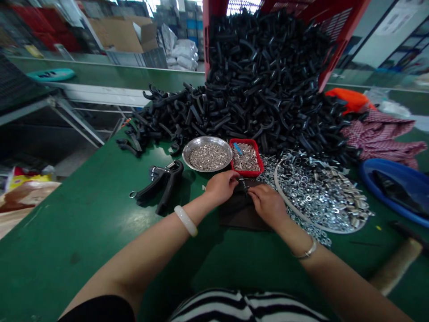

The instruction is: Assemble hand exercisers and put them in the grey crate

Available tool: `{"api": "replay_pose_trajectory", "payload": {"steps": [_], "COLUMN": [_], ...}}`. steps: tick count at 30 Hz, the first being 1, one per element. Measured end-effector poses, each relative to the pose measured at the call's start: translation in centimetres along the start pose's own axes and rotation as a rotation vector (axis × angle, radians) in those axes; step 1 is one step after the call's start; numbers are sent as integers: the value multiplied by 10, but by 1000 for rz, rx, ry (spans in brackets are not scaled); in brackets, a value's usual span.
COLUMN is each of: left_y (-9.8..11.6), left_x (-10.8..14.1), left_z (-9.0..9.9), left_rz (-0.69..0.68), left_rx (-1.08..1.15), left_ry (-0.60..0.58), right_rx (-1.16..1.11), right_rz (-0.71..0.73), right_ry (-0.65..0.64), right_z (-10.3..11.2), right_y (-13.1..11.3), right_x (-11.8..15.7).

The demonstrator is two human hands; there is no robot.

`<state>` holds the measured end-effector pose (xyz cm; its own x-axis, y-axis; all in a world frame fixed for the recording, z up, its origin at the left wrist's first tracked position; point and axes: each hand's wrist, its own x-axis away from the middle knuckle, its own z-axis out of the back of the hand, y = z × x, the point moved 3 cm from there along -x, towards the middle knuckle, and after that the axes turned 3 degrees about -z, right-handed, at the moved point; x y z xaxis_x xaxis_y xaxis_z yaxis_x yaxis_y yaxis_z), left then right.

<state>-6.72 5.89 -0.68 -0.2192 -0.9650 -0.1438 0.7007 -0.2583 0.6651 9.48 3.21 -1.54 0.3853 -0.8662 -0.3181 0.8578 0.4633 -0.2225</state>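
Observation:
My left hand [221,185] has its fingers pinched together just below the red tray [257,171] of small pins. My right hand [270,203] is pinched beside it, to the right. Between the fingertips shows a small metal piece [244,182], too small to make out, over a dark pad [239,212] on the green table. A round metal bowl [208,156] of small parts stands above my left hand. To the left lies a black hand grip with a spring [165,181]. Metal rings and sleeves fill a round tray [321,197] at the right.
A big heap of black handles [241,98] spills from a red crate [345,27] across the back of the green table [100,223]. At the right are a blue basin [368,167], a checked cloth [378,134] and a hammer [398,264].

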Motion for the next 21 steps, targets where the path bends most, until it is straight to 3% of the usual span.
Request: {"api": "replay_pose_trajectory", "payload": {"steps": [9, 15, 21], "left_y": [4, 6, 8], "left_x": [3, 9, 6], "left_z": [2, 4, -1], "left_rz": [-14, -30, -27], "left_rx": [-123, -241, -268], "left_ry": [-21, -45, -44], "right_rx": [145, 384, 342], "right_rz": [69, 142, 195], "right_ry": [-31, -80, -146], "right_z": [2, 6, 6], "right_y": [-5, -22, -22], "right_x": [-3, -5, 4]}}
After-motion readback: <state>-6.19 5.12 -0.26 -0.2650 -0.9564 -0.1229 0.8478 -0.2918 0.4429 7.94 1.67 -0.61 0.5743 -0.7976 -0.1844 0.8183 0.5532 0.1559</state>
